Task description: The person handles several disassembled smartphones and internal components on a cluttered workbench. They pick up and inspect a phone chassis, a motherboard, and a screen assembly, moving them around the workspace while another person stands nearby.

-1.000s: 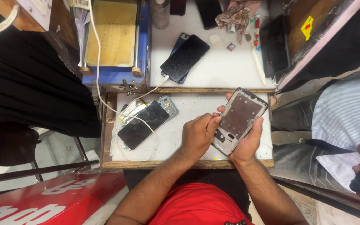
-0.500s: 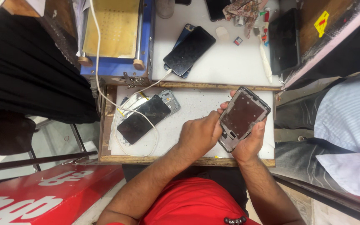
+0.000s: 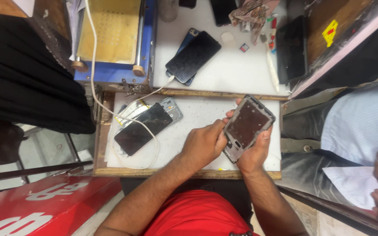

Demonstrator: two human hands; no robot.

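Note:
My right hand [image 3: 253, 154] grips an opened phone frame [image 3: 247, 126] from below, its brown inner side facing up, tilted over the white work board [image 3: 189, 126]. My left hand [image 3: 203, 144] is closed against the frame's left lower edge, fingertips pressing on it. A black phone screen [image 3: 143, 128] lies flat on the board to the left, on top of a grey phone part [image 3: 172, 108], with a white cable [image 3: 123, 118] looping around it.
Beyond the board, a dark phone [image 3: 193, 57] lies on the white table. A blue and yellow machine [image 3: 112, 39] stands at the back left. Small tools and parts [image 3: 259, 22] are scattered at the back. Another person in a pale shirt [image 3: 364, 126] sits at the right.
The phone frame and both hands have shifted slightly to the right and up in view; the frame is tilted a little more. The grip is unchanged.

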